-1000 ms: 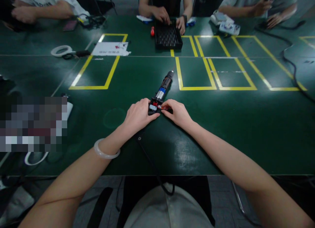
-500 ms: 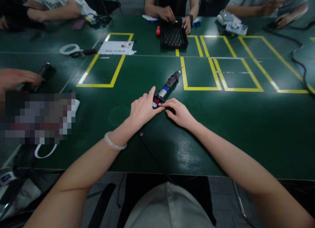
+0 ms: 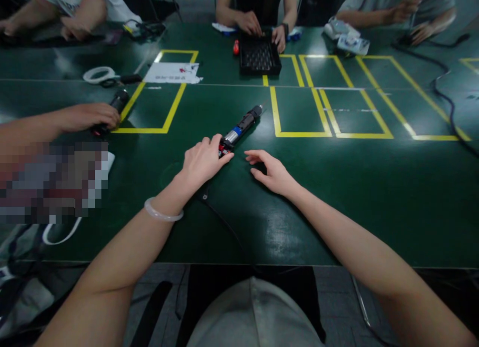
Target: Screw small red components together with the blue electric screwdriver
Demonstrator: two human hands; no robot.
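Note:
An electric screwdriver lies slantwise on the green table, its tip pointing away and to the right. Part of its casing is off, so a silver and blue motor section and red parts show. My left hand, with a pale bangle at the wrist, is closed over its rear end and hides that part. Apart from the tool, to its right, my right hand rests on the table. Its fingers are loosely bent and spread, with nothing between them. A black cable runs from near my left hand to the table's front edge.
At left, a co-worker's hand holds another dark tool. Yellow tape outlines mark the table. Beyond are a paper sheet, a white cable coil and a black tray before another person.
My left hand has drawn the screwdriver a little to the left. My right hand, earlier touching its rear end, is now away from it. The co-worker's hand at left has moved right with its tool.

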